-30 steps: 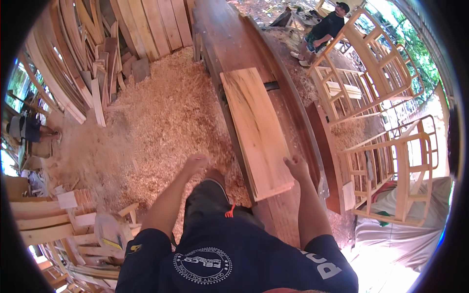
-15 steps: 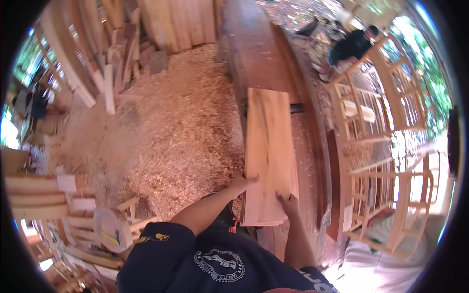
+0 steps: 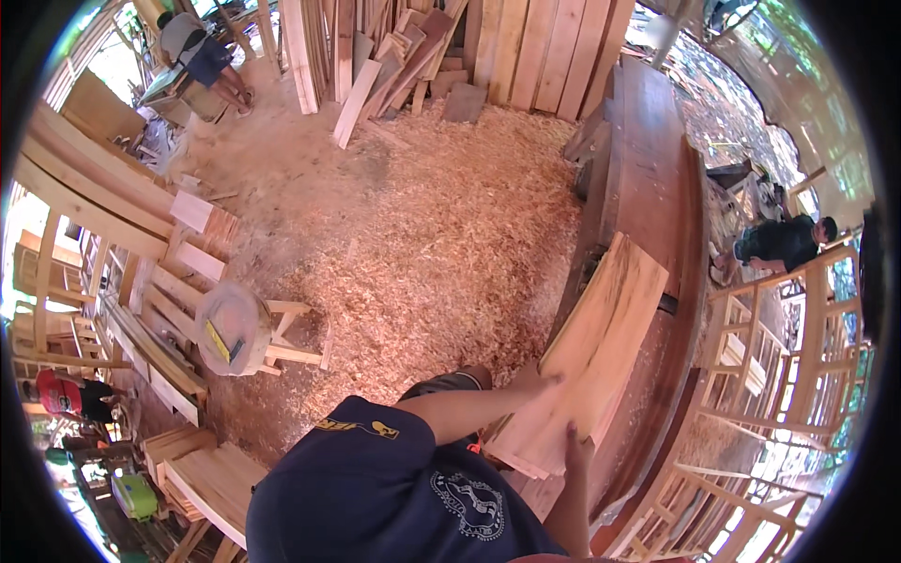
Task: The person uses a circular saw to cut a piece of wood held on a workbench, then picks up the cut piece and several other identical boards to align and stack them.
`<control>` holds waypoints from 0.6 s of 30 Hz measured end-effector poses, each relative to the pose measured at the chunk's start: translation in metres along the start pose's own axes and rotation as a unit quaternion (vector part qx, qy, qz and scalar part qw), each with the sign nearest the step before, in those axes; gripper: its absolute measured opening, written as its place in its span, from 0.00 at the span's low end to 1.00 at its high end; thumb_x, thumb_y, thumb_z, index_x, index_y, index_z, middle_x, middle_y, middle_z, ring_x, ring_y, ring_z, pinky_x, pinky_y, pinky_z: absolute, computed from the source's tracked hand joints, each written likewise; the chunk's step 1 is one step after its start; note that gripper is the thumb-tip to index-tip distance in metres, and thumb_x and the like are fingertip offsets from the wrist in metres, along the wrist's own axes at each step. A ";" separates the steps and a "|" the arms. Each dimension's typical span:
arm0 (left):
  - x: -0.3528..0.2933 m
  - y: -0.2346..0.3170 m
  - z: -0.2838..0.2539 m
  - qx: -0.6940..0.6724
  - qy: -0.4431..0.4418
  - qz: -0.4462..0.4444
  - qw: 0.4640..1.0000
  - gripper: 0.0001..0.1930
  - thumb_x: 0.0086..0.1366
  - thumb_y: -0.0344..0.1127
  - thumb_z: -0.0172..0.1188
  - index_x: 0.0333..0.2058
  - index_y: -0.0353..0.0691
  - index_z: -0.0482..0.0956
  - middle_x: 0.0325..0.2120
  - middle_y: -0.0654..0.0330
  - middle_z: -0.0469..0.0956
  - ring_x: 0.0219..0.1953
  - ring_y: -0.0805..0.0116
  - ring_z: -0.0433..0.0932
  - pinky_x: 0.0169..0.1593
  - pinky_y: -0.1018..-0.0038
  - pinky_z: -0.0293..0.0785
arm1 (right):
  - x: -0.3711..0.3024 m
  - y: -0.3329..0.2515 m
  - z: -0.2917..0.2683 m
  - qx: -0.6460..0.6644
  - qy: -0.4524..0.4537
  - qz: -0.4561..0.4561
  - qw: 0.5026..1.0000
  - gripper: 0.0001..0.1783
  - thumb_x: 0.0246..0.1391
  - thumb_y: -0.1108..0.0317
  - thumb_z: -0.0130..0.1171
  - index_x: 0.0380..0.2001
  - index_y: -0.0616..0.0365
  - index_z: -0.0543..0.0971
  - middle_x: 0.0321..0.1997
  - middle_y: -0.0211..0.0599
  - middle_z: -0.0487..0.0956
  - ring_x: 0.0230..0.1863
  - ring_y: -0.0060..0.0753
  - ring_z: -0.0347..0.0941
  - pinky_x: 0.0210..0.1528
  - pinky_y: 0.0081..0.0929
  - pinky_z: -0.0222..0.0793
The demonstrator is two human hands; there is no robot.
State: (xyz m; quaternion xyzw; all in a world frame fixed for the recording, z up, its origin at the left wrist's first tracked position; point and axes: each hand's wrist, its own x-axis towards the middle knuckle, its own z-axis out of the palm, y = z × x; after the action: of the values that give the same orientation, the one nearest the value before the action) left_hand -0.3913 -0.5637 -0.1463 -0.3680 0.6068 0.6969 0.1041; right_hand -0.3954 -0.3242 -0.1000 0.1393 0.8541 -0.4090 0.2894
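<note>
Wide, pale wooden boards (image 3: 601,328), with a dark streak in the top one's grain, lie one on another between my hands. My left hand (image 3: 537,383) grips their left edge, thumb on the top face. Across from it my right hand (image 3: 579,450) holds the right edge, its thumb also on top. Their fingers beneath are hidden. The boards lie aslant over a long reddish-brown workbench (image 3: 648,197), near end close to my body. Whether they rest on it or are held just above, I cannot tell. A dark metal piece (image 3: 668,304) shows beside their right edge.
Wood shavings (image 3: 441,244) cover the floor left of the bench. A round wooden stool (image 3: 230,328) carries a yellow-and-black tool. Planks (image 3: 554,56) lean at the back. Wooden frames (image 3: 798,347) stand right, near a crouching person (image 3: 784,244). Other people are at far left.
My view has swung left, bringing the stool and more of the workshop in. The boards now slant, far end to the right; both hands keep their grip.
</note>
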 end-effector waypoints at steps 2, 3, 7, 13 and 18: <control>-0.024 0.029 0.014 -0.031 0.016 0.023 0.999 0.39 0.56 0.55 0.76 0.60 0.35 0.78 0.49 0.46 0.85 0.52 0.57 0.84 0.57 0.63 0.78 | 0.004 0.006 -0.006 0.010 0.013 0.005 1.000 0.43 0.59 0.41 0.69 0.55 0.76 0.78 0.52 0.53 0.83 0.54 0.43 0.80 0.55 0.36 0.75; -0.034 0.054 0.015 0.012 0.032 -0.006 0.999 0.37 0.56 0.55 0.75 0.58 0.37 0.79 0.47 0.48 0.86 0.51 0.58 0.85 0.55 0.63 0.79 | 0.008 0.011 -0.010 0.022 0.006 -0.023 0.999 0.41 0.59 0.42 0.69 0.55 0.75 0.78 0.52 0.52 0.83 0.53 0.42 0.80 0.55 0.36 0.75; -0.027 0.048 0.013 0.009 0.036 -0.088 0.995 0.32 0.60 0.54 0.72 0.54 0.35 0.82 0.43 0.48 0.87 0.46 0.58 0.87 0.47 0.62 0.82 | 0.009 -0.002 -0.016 -0.002 -0.040 -0.041 0.998 0.38 0.56 0.44 0.72 0.55 0.69 0.80 0.51 0.47 0.85 0.53 0.38 0.81 0.56 0.35 0.75; 0.029 -0.019 0.001 0.031 -0.036 0.005 0.999 0.37 0.69 0.63 0.61 0.57 0.29 0.78 0.52 0.46 0.82 0.54 0.56 0.82 0.54 0.61 0.79 | 0.036 -0.060 -0.027 -0.012 -0.018 -0.077 0.997 0.45 0.44 0.43 0.76 0.57 0.67 0.78 0.54 0.55 0.84 0.56 0.51 0.81 0.59 0.41 0.74; 0.023 -0.019 0.003 -0.009 -0.165 -0.053 0.985 0.42 0.73 0.64 0.53 0.68 0.30 0.66 0.64 0.45 0.71 0.64 0.53 0.74 0.66 0.61 0.71 | 0.067 -0.082 -0.024 0.055 0.040 0.036 0.997 0.49 0.38 0.39 0.77 0.56 0.67 0.79 0.55 0.58 0.82 0.58 0.56 0.79 0.60 0.44 0.72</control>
State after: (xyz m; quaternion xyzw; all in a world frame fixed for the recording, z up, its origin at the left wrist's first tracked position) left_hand -0.3978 -0.5633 -0.1757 -0.2807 0.5541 0.7472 0.2365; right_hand -0.4972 -0.3567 -0.0780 0.2020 0.8354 -0.4390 0.2619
